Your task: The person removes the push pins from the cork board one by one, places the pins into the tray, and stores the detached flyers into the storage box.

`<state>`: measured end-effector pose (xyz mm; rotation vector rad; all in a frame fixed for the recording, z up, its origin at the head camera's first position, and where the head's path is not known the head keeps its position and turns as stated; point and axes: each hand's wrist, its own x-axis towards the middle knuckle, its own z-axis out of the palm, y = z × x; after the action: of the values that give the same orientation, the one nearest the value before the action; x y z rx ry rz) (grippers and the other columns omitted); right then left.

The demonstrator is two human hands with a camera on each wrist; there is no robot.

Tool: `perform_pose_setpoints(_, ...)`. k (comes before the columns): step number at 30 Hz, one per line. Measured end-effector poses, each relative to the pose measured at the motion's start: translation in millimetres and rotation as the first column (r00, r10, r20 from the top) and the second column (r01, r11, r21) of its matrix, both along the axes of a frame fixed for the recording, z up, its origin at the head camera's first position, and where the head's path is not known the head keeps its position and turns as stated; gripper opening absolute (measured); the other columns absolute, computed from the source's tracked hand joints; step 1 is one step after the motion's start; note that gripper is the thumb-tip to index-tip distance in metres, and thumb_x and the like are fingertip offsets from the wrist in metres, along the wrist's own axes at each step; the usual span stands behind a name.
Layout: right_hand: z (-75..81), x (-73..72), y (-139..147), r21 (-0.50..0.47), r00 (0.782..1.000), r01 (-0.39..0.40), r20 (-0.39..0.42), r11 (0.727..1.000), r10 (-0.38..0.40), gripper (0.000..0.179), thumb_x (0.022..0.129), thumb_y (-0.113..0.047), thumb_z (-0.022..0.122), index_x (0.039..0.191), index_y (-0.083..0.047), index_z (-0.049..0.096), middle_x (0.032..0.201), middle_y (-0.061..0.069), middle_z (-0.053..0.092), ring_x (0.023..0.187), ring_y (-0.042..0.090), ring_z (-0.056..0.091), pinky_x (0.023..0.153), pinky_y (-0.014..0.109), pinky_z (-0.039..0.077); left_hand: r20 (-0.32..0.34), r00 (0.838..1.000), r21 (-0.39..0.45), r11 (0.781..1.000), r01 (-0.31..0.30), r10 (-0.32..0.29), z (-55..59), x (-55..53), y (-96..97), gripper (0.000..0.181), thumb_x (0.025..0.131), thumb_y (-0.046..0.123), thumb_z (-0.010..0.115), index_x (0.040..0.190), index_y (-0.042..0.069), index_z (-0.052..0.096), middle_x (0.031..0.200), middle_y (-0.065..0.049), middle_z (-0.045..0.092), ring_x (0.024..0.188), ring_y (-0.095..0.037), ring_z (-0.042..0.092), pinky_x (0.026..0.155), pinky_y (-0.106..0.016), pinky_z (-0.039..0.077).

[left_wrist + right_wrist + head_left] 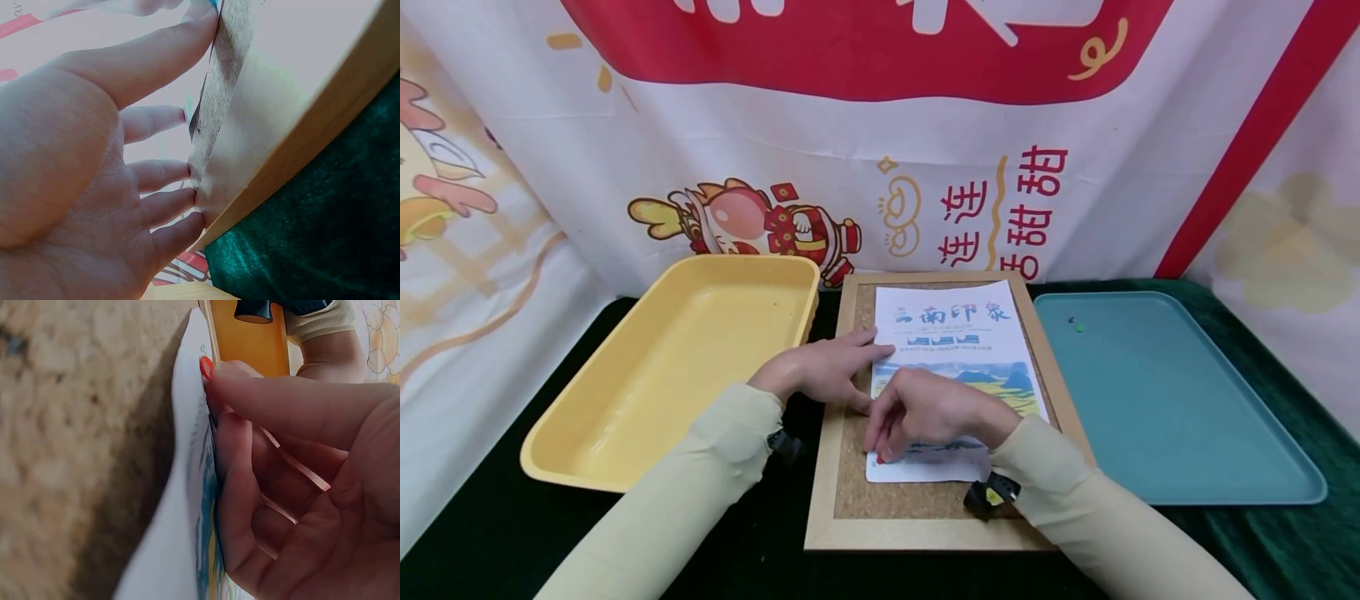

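Note:
A printed sheet of paper (940, 333) with a landscape picture lies on a wood-framed corkboard (910, 502). My left hand (823, 369) spreads its fingers over the sheet's left edge and the board. In the left wrist view its fingertips (175, 234) touch near the frame's inner side. Low on the sheet, my right hand (928, 408) pinches a red thumbtack (206, 367) between thumb and finger, at the paper's lower left corner. The paper's lower edge bows up off the cork in the right wrist view. The tack's point is hidden.
A yellow tray (700, 358) stands left of the board, and a blue tray (1180, 400) to its right. Small green and dark bits (1078, 327) lie in the blue tray's far left corner. Dark green cloth (737, 542) covers the table; a printed curtain (850, 133) hangs behind.

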<state>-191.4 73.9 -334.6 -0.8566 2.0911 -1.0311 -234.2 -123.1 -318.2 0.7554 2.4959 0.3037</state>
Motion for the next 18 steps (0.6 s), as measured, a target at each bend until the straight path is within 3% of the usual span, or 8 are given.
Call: perform_pose_setpoints(18,-1.5,2.0,0.2,0.056,0.997,-0.021,-0.071,0.998,0.025,0.016,0.089,-0.002,0.083,0.083,-0.017,0.084,0.083,-0.005,0.079,0.071,0.008,0.066,0.07,0.023,0.054,-0.008,1.0,0.002,1.0,0.007,-0.007,2.2,2.2,0.8,0.087,0.099,0.041,0.075,0.169,0.016,0.03,0.18,-0.016,0.005,0.168,-0.034,0.009,0.134,-0.054,0.02)
